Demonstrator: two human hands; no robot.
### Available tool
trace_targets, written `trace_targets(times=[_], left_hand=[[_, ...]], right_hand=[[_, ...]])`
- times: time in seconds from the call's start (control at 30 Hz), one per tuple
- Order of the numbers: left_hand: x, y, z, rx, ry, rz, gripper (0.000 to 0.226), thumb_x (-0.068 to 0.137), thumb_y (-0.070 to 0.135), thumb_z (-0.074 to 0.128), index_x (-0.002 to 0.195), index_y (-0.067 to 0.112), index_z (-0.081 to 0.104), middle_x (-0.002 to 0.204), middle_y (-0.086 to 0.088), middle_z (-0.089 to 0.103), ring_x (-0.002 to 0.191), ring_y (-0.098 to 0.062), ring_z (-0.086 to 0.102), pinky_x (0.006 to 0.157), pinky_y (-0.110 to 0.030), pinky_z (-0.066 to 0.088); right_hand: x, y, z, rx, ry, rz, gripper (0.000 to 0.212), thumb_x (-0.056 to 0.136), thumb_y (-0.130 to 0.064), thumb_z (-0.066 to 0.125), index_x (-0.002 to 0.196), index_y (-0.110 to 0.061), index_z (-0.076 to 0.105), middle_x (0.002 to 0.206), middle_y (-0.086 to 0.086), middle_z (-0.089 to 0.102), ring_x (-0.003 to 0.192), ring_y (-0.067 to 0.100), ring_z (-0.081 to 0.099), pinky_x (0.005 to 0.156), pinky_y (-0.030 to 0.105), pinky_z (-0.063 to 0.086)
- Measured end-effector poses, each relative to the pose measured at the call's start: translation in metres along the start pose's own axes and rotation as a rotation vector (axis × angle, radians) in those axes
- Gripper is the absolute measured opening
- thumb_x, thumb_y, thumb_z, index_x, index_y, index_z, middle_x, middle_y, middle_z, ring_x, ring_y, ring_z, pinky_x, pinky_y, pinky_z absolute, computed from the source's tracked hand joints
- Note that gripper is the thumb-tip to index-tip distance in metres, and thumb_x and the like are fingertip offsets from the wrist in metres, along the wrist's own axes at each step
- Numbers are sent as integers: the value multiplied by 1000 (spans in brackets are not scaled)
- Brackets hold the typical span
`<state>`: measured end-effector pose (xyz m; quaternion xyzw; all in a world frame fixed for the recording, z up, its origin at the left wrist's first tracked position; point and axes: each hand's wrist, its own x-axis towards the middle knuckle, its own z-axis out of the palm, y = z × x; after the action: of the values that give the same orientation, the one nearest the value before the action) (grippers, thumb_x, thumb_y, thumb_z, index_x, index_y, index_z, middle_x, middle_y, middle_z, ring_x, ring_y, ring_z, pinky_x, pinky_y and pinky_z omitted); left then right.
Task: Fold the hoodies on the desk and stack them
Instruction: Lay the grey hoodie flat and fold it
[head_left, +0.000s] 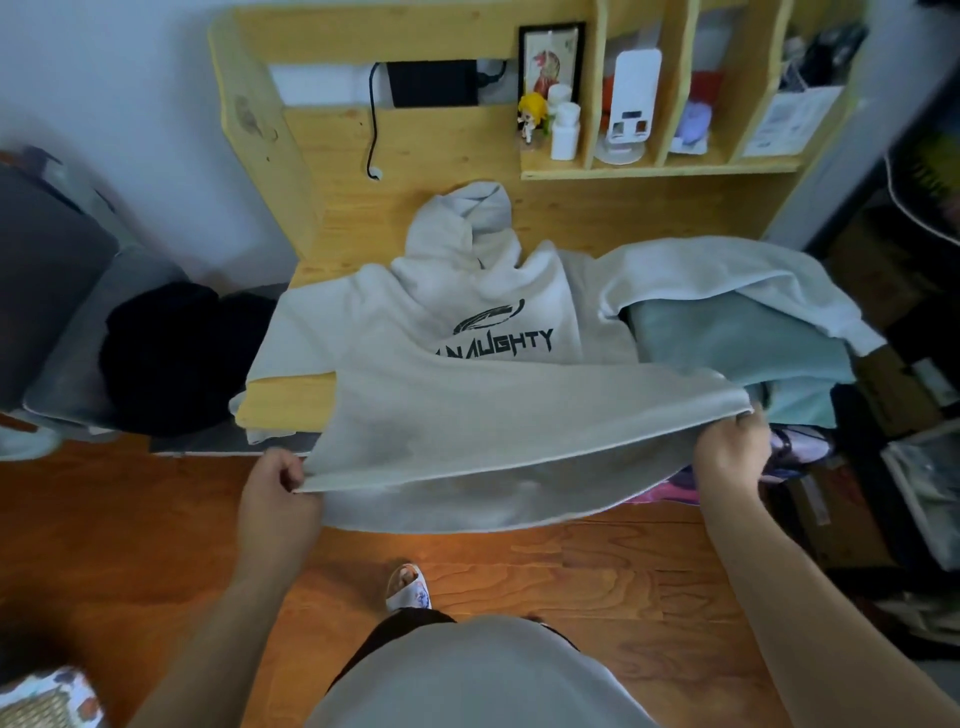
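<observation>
Left hand (275, 480) and right hand (735, 449) — set well apart — each pinch a corner of the hoodie (467, 332) hem. Its body lies ahead on the desk (291, 400), hood farthest — fold runs forward.

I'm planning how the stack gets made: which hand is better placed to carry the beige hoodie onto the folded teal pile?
Probably the right hand. It grips the beige hoodie at the hem corner right beside the teal pile; the left hand holds the far corner.
</observation>
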<state>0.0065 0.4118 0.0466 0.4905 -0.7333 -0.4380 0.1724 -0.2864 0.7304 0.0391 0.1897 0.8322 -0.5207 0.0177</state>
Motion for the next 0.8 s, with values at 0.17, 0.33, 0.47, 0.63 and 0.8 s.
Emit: trace_targets(times=[0.17,0.33,0.47,0.63,0.8], left_hand=[[-5,-23,8,15,172,-214,9,87,-6,53,89,2,51,81,-13,52,69,-26,45,60,-37,35],[-4,-46,6,-421,193,-497,39,93,-11,48,117,15,63,119,-14,63,99,-31,64,85,-44,58],[-18,-48,10,-422,139,-501,39,95,-11,41,117,13,62,119,-13,60,105,-34,62,88,-48,56],[-27,-61,17,-385,67,-486,32,98,-2,47,124,8,62,123,-13,61,113,-32,60,93,-44,55],[-33,-57,20,-189,56,-372,17,95,-4,57,102,10,64,109,-10,64,103,-27,59,83,-37,52]], right_hand=[[-42,22,-8,-238,-135,-321,21,94,-6,40,111,-4,52,89,19,55,80,34,49,69,38,36],[-53,59,-11,-559,-478,-752,30,85,6,57,112,-7,57,79,17,69,69,35,65,56,37,47],[-62,67,-10,-601,-498,-687,14,90,-8,48,100,-18,51,69,6,63,57,26,58,48,34,40],[-70,43,2,144,-218,-6,26,100,-19,35,90,-18,60,94,10,63,77,17,52,73,38,42],[-73,24,18,503,-206,304,32,96,-18,37,90,-33,64,95,3,64,88,18,58,81,34,48]])
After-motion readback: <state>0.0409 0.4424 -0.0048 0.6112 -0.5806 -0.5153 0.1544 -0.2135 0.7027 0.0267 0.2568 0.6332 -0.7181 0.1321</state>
